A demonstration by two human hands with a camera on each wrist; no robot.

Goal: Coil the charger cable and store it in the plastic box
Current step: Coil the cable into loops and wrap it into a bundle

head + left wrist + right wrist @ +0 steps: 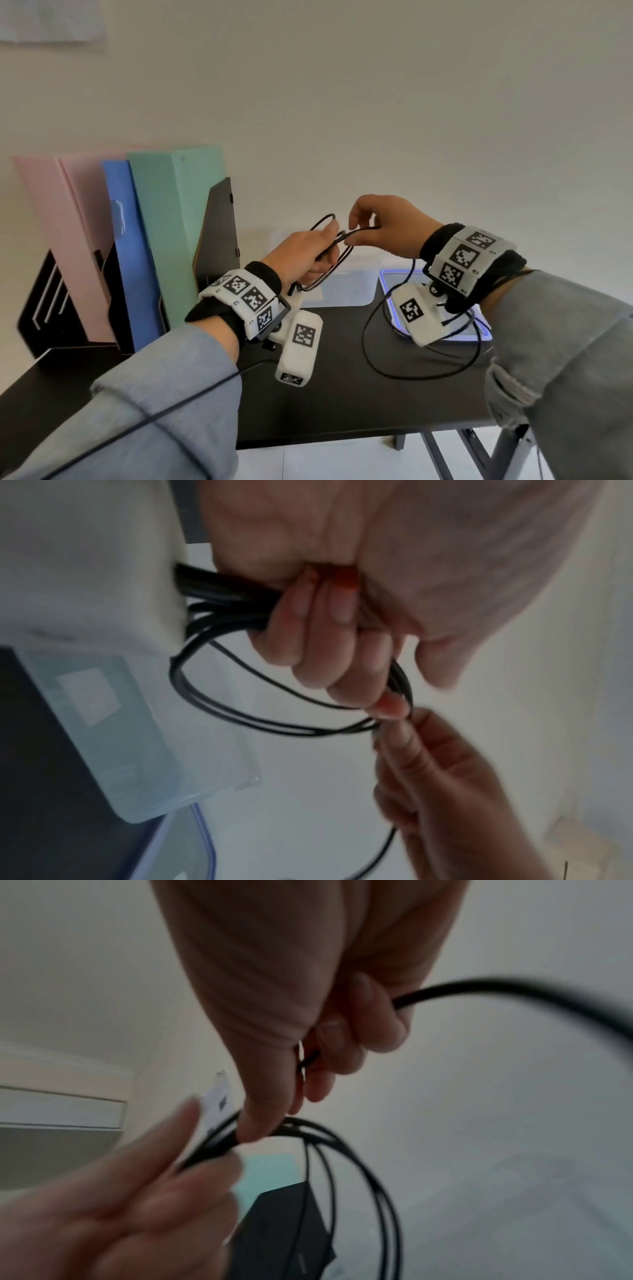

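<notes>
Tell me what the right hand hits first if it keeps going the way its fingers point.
The left hand and its cable coil, touching its fingertips already. Depth beyond is unclear.

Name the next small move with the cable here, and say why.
Probably lay one more loop: the left hand grips several coils of the cable, the right hand pinches the strand beside them, and uncoiled slack trails on the table.
</notes>
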